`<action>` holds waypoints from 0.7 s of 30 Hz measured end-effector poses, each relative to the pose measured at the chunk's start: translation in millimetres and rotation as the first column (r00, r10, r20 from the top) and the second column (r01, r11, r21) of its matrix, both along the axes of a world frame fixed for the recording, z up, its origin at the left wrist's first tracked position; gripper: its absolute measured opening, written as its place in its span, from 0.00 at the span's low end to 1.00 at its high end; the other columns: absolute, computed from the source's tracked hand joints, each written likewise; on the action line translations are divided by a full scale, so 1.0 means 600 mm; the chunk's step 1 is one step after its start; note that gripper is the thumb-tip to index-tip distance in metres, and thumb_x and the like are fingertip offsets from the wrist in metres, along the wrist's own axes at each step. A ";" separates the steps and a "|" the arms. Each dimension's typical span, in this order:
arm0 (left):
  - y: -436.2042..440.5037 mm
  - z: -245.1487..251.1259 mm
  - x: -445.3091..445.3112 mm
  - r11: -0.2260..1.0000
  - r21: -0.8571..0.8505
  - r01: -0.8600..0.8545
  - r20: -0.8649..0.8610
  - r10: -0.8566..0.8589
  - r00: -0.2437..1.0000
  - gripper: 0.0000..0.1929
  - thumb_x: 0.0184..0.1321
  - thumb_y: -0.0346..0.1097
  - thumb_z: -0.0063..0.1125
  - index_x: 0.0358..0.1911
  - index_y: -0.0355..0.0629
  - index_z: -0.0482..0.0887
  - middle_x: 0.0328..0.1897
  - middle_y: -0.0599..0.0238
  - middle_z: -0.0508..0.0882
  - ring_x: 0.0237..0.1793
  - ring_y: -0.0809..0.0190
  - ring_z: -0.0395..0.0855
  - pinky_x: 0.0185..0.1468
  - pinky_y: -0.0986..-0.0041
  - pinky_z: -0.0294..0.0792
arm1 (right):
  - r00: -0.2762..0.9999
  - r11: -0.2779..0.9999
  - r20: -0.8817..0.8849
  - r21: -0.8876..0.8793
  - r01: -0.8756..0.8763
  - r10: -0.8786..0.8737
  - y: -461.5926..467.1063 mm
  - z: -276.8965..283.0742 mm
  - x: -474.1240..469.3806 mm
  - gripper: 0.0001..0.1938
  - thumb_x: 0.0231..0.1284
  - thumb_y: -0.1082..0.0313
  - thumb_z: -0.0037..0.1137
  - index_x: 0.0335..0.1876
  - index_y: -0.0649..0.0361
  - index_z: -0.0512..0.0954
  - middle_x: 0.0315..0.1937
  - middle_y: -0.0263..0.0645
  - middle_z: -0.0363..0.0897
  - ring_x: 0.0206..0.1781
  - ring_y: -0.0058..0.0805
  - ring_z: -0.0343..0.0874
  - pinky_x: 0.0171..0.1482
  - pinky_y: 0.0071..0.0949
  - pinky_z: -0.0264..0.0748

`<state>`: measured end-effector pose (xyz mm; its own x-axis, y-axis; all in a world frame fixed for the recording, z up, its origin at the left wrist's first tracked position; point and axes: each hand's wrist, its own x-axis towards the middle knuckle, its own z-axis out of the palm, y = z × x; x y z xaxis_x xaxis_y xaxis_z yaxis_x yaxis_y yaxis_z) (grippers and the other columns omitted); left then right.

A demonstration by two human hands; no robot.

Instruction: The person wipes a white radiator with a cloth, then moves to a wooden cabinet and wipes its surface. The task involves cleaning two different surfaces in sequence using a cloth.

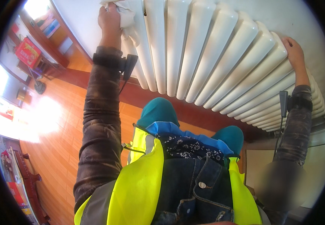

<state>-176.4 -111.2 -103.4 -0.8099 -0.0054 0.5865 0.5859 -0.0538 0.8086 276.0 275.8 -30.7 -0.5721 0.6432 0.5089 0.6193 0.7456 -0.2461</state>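
A white column radiator [196,50] runs along the wall in front of me, its ribs fanning out to the right. At its left end my left hand [110,21] grips a whitish cloth [126,15], which lies against the wall and the first ribs. Part of the cloth hangs down over those ribs. My right hand [294,52] rests on the top of the ribs farther right, by the wall, with its fingers bent over the back; I see nothing held in it. The fingertips of that hand are partly hidden.
An orange wood floor [66,118] with a dark red border lies below. To the left are a doorway [58,31], a red box [28,52] on a stool and a dustpan [40,87]. A dark wooden table [28,180] stands lower left; a pale cabinet [259,166] is at the right.
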 end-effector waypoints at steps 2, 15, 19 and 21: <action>0.008 0.012 0.014 0.981 -0.123 -0.152 -0.145 0.134 0.980 0.20 0.66 0.46 0.52 0.47 0.32 0.78 0.50 0.46 0.79 0.47 0.48 0.80 0.50 0.59 0.72 | 1.000 1.000 0.003 0.010 -0.004 0.004 -0.001 0.000 0.001 0.19 0.66 0.51 0.48 0.49 0.58 0.80 0.45 0.43 0.82 0.48 0.37 0.80 0.53 0.30 0.72; 0.092 0.062 0.165 0.902 -0.424 -0.083 -0.687 -0.260 0.678 0.16 0.56 0.30 0.58 0.49 0.38 0.81 0.48 0.47 0.82 0.55 0.43 0.75 0.59 0.60 0.68 | 1.000 0.999 -0.009 0.030 0.010 -0.010 -0.015 0.000 -0.003 0.19 0.66 0.51 0.47 0.49 0.58 0.80 0.44 0.44 0.83 0.48 0.40 0.80 0.53 0.32 0.72; 0.078 0.088 0.117 0.841 -0.399 -0.366 -0.752 -0.071 0.656 0.14 0.56 0.32 0.59 0.45 0.37 0.83 0.45 0.46 0.81 0.52 0.43 0.76 0.55 0.57 0.70 | 1.000 1.000 -0.016 -0.016 0.007 -0.007 -0.018 0.001 -0.002 0.19 0.66 0.51 0.47 0.50 0.58 0.79 0.44 0.44 0.82 0.48 0.41 0.79 0.53 0.32 0.72; 0.071 0.107 0.092 0.757 -0.430 -0.492 -0.706 0.058 0.706 0.15 0.58 0.37 0.59 0.46 0.36 0.81 0.44 0.44 0.81 0.50 0.42 0.77 0.53 0.55 0.71 | 1.000 0.999 0.012 0.035 0.009 -0.009 -0.019 0.002 -0.002 0.19 0.66 0.51 0.47 0.50 0.59 0.79 0.45 0.44 0.82 0.49 0.41 0.79 0.53 0.32 0.72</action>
<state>-121.4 -68.4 -39.2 -0.2699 0.3307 0.9043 0.8522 0.5192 0.0645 274.6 264.4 -29.6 -0.5729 0.6304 0.5238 0.6287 0.7480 -0.2127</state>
